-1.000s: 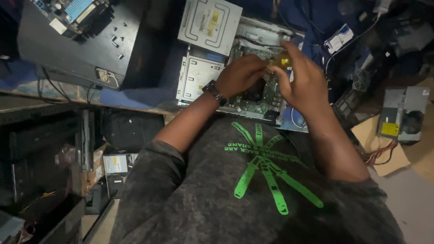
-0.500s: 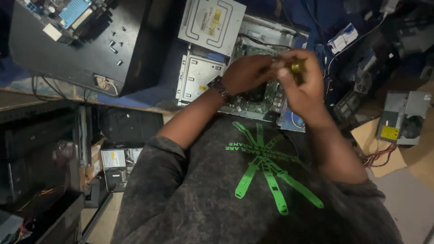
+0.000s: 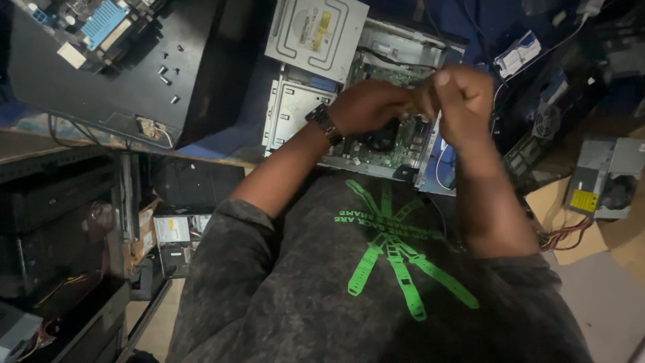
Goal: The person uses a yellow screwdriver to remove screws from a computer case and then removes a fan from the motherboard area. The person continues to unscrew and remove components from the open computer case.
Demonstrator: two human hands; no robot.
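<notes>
My left hand, with a watch on its wrist, and my right hand meet above an open desktop computer case. Both have their fingers curled and touch at the fingertips. My right hand is closed around something small that the fingers hide. Whether my left hand grips it too is unclear. Under the hands lies the green motherboard. A grey optical drive rests on the far edge of the case.
A black panel at the left carries several loose screws and a circuit board with a blue connector. A power supply with coloured wires lies at the right on cardboard. Cables and parts crowd the far right.
Both hands rose off the motherboard and came together above the case. The yellow-green item seen in my right hand half a second ago is now hidden.
</notes>
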